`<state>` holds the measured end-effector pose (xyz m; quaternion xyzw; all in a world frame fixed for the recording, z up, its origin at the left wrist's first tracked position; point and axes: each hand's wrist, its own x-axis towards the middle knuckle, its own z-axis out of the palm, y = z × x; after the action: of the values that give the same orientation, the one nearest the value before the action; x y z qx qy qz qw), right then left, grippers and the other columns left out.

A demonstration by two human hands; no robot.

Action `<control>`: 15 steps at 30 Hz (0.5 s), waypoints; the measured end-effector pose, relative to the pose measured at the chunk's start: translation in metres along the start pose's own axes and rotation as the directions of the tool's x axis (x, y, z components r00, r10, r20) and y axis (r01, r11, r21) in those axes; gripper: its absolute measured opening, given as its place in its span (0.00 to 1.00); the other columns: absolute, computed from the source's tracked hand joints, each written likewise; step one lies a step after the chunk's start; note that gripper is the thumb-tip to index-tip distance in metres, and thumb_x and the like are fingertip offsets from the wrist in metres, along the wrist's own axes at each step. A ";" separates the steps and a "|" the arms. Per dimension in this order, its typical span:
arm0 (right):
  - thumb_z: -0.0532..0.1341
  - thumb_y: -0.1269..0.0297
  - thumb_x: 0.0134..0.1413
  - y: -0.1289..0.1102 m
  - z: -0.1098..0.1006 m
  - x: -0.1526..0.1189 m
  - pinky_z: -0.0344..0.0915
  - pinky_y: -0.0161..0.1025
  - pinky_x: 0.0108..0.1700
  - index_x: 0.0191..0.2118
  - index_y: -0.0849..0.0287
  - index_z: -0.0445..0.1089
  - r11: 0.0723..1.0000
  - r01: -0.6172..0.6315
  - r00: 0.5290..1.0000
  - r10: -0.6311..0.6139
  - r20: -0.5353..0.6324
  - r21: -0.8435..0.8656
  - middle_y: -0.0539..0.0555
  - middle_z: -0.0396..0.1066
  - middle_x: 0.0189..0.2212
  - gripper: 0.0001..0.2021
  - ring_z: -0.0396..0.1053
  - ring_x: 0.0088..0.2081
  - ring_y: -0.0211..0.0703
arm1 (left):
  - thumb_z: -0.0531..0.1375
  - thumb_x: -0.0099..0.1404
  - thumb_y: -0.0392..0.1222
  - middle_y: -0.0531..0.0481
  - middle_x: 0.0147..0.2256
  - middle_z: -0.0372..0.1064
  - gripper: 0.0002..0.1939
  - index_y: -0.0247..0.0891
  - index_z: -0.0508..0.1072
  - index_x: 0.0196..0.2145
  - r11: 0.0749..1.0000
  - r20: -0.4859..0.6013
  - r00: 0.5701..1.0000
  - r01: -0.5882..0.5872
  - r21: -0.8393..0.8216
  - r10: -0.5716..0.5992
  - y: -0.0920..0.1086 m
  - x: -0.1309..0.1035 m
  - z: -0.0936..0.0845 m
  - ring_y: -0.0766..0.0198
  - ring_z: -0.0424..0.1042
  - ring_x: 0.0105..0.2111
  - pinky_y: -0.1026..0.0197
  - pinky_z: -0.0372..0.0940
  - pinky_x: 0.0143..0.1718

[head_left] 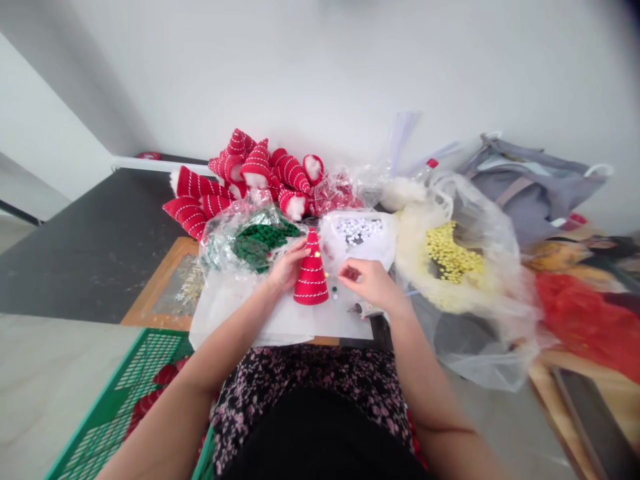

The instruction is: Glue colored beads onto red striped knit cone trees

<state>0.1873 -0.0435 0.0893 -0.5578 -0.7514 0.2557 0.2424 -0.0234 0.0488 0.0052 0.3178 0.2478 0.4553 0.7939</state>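
Note:
A red cone [311, 277] with white stitched bands stands upright on white paper [240, 313], with small yellow balls on its right side. My left hand [290, 265] holds the cone from the left, fingers around its upper part. To the right of the cone, my right hand [364, 275] is closed with its fingers curled together; whatever is in it, if anything, is too small to make out. A green ball [335, 289] and a white ball [335, 297] lie between cone and right hand. Below the right hand is a glue gun [366, 309].
Red cones [257, 163] are piled at the back. Bags hold green balls [265, 243], white balls [357, 230] and yellow balls [453, 257]. A grey bag [535, 187] is at the right, a green crate [107, 407] at lower left.

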 end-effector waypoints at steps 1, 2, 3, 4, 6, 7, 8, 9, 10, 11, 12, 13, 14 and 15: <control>0.63 0.73 0.63 -0.010 0.005 0.001 0.70 0.38 0.42 0.37 0.56 0.75 0.995 0.089 0.995 -0.087 -0.044 0.036 0.51 0.80 0.34 0.05 0.76 0.34 0.42 | 0.74 0.55 0.39 0.46 0.41 0.82 0.24 0.37 0.82 0.50 1.000 -0.004 1.000 -0.011 0.006 0.011 0.000 0.000 0.001 0.58 0.77 0.36 0.57 0.68 0.42; 0.63 0.73 0.64 -0.019 0.011 0.003 0.71 0.38 0.43 0.38 0.56 0.75 0.985 0.166 0.984 -0.163 -0.075 0.038 0.51 0.80 0.35 0.06 0.76 0.36 0.42 | 0.74 0.55 0.38 0.46 0.41 0.82 0.23 0.37 0.82 0.50 1.000 -0.007 1.000 -0.021 0.011 0.021 -0.001 0.000 0.001 0.58 0.77 0.36 0.57 0.68 0.42; 0.62 0.74 0.65 -0.026 0.018 0.006 0.71 0.39 0.45 0.39 0.56 0.75 0.974 0.228 0.970 -0.225 -0.093 0.015 0.52 0.80 0.37 0.06 0.76 0.37 0.43 | 0.73 0.55 0.38 0.46 0.40 0.82 0.23 0.37 0.81 0.50 1.000 -0.008 1.000 -0.027 0.016 0.027 -0.001 0.000 0.002 0.57 0.77 0.36 0.57 0.69 0.42; 0.61 0.75 0.66 -0.032 0.026 0.009 0.72 0.40 0.46 0.41 0.56 0.75 0.961 0.276 0.956 -0.277 -0.098 -0.025 0.54 0.80 0.39 0.07 0.77 0.39 0.44 | 0.73 0.55 0.38 0.47 0.40 0.81 0.23 0.37 0.81 0.50 0.999 -0.009 1.000 -0.029 0.018 0.029 -0.001 0.000 0.002 0.58 0.77 0.36 0.57 0.69 0.42; 0.60 0.75 0.67 -0.037 0.041 0.017 0.74 0.44 0.48 0.43 0.56 0.75 0.934 0.334 0.935 -0.345 -0.078 -0.125 0.56 0.80 0.40 0.09 0.77 0.42 0.48 | 0.73 0.54 0.37 0.47 0.39 0.81 0.22 0.37 0.81 0.48 0.999 -0.010 1.000 -0.028 0.016 0.028 -0.002 0.000 0.003 0.59 0.77 0.35 0.58 0.68 0.41; 0.59 0.75 0.67 -0.038 0.048 0.020 0.74 0.46 0.49 0.44 0.55 0.75 0.921 0.349 0.930 -0.363 -0.060 -0.171 0.56 0.80 0.40 0.09 0.77 0.43 0.50 | 0.74 0.54 0.37 0.48 0.39 0.81 0.22 0.37 0.81 0.48 1.000 -0.015 1.000 -0.025 0.012 0.025 -0.002 0.000 0.003 0.61 0.76 0.34 0.59 0.68 0.41; 0.60 0.75 0.68 -0.037 0.053 0.023 0.75 0.46 0.49 0.44 0.54 0.76 0.911 0.355 0.928 -0.371 -0.041 -0.212 0.56 0.80 0.40 0.10 0.76 0.44 0.50 | 0.74 0.53 0.36 0.49 0.38 0.81 0.22 0.37 0.82 0.47 1.000 -0.022 0.999 -0.023 0.007 0.023 -0.002 -0.001 0.003 0.62 0.76 0.33 0.60 0.67 0.40; 0.60 0.75 0.68 -0.036 0.058 0.025 0.75 0.46 0.48 0.44 0.53 0.76 0.902 0.355 0.928 -0.371 -0.022 -0.246 0.56 0.80 0.39 0.10 0.76 0.43 0.51 | 0.74 0.53 0.36 0.49 0.38 0.81 0.22 0.37 0.82 0.47 1.000 -0.029 0.999 -0.023 0.002 0.023 -0.002 -0.001 0.003 0.62 0.75 0.33 0.61 0.67 0.40; 0.60 0.75 0.68 -0.034 0.061 0.026 0.76 0.45 0.47 0.44 0.52 0.77 0.897 0.351 0.930 -0.367 -0.010 -0.270 0.55 0.80 0.37 0.11 0.76 0.43 0.51 | 0.74 0.53 0.36 0.49 0.38 0.81 0.22 0.37 0.82 0.47 1.000 -0.035 0.999 -0.024 -0.001 0.024 -0.002 -0.001 0.003 0.62 0.75 0.33 0.61 0.67 0.40; 0.60 0.74 0.69 -0.032 0.063 0.026 0.76 0.44 0.46 0.44 0.51 0.78 0.894 0.347 0.931 -0.365 -0.009 -0.282 0.55 0.80 0.36 0.11 0.76 0.42 0.50 | 0.74 0.53 0.36 0.49 0.38 0.80 0.23 0.36 0.82 0.48 1.000 -0.039 0.999 -0.026 -0.003 0.026 -0.002 -0.001 0.003 0.62 0.75 0.34 0.61 0.66 0.40; 0.60 0.73 0.69 -0.030 0.062 0.024 0.76 0.44 0.45 0.43 0.51 0.79 0.896 0.346 0.930 -0.367 -0.025 -0.279 0.55 0.80 0.36 0.11 0.76 0.41 0.50 | 0.74 0.53 0.36 0.49 0.39 0.80 0.23 0.36 0.82 0.48 1.000 -0.038 0.999 -0.027 -0.005 0.027 -0.002 -0.001 0.003 0.62 0.76 0.35 0.61 0.66 0.41; 0.60 0.72 0.70 -0.027 0.060 0.022 0.76 0.44 0.46 0.44 0.51 0.79 0.903 0.342 0.927 -0.369 -0.062 -0.260 0.55 0.80 0.36 0.11 0.76 0.41 0.50 | 0.74 0.53 0.36 0.49 0.39 0.80 0.23 0.36 0.82 0.48 1.000 -0.035 0.999 -0.028 -0.007 0.028 -0.002 -0.001 0.003 0.62 0.76 0.35 0.60 0.67 0.41; 0.60 0.71 0.70 -0.024 0.056 0.019 0.76 0.44 0.47 0.44 0.52 0.79 0.917 0.329 0.925 -0.361 -0.119 -0.228 0.55 0.81 0.37 0.10 0.77 0.41 0.50 | 0.74 0.53 0.36 0.48 0.39 0.80 0.23 0.36 0.81 0.48 1.000 -0.031 0.999 -0.028 -0.012 0.027 -0.002 -0.001 0.003 0.61 0.76 0.36 0.60 0.67 0.42; 0.60 0.70 0.70 -0.020 0.051 0.017 0.75 0.44 0.47 0.45 0.53 0.80 0.934 0.304 0.922 -0.338 -0.191 -0.187 0.55 0.82 0.39 0.10 0.77 0.41 0.49 | 0.74 0.54 0.36 0.48 0.39 0.80 0.23 0.37 0.81 0.48 1.000 -0.027 0.999 -0.024 -0.018 0.024 -0.002 -0.001 0.003 0.60 0.76 0.36 0.59 0.67 0.43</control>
<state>0.1356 -0.0384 0.0660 -0.4688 -0.8187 0.0902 0.3191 -0.0205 0.0467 0.0058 0.3072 0.2506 0.4713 0.7879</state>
